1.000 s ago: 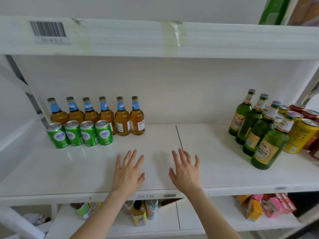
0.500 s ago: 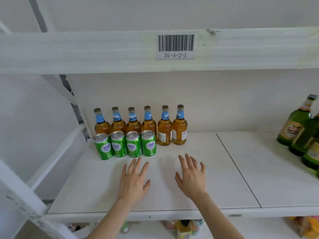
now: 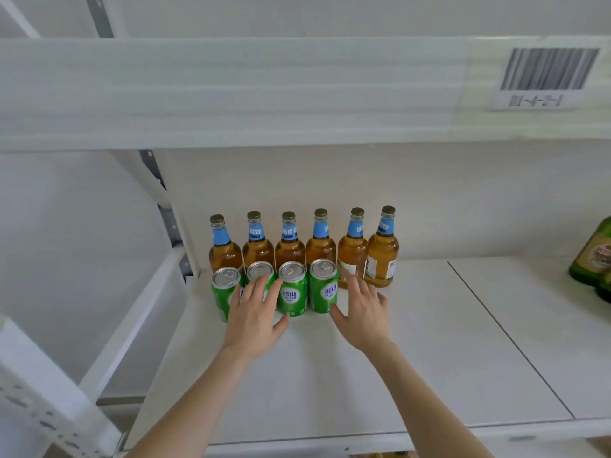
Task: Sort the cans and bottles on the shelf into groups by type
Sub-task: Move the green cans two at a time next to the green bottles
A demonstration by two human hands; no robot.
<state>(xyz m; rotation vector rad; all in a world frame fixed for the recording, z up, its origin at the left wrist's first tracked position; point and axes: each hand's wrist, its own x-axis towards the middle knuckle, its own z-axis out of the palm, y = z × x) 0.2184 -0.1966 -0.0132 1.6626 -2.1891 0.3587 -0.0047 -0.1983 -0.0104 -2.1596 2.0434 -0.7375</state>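
Left hand [image 3: 254,314] and right hand [image 3: 363,314], fingers released, are at the cans [image 3: 292,294] at 12 o'clock: likely light, slick; grip sides.

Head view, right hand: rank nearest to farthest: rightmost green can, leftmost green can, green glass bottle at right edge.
From the right hand:
1. Rightmost green can, just left of the thumb.
2. Leftmost green can, far end of the can row, past the left hand.
3. Green glass bottle, at the frame's right edge.
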